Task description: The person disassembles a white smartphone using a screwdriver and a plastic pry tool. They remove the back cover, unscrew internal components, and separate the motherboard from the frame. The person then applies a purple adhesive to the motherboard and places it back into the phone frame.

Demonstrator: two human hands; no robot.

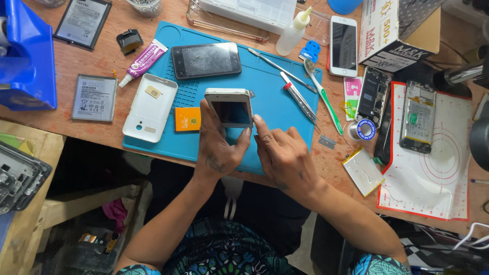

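Worn wooden bench (153,15), scuffed and crowded; a blue rubbery mat (275,109) with moulded compartments lies at its near edge, a white mat (448,168) with red rings to the right.

The phone (230,107), a small pale slab with a dark glossy screen, is held just above the blue mat. The left hand (218,147) grasps it from below, fingers curled round its left edge and thumb up the lower right side. The right hand (285,155) is loosely curled, its forefinger pressing the phone's lower right corner; nothing else is held in it.

Progress, judged: the phone appears closed and whole, screen in place. No tool is in hand, so opening looks not yet begun, or reassembly is finished; which cannot be told.

Nearby on the mat: a white plastic back cover (150,106), matt, with rounded corners; a flat orange battery (187,119); a black phone (206,60) with a smudged screen; thin steel tweezers (300,99); a green-handled toothbrush (322,94). A purple glue tube (143,61) lies on the wood, beside a grey battery (94,98).
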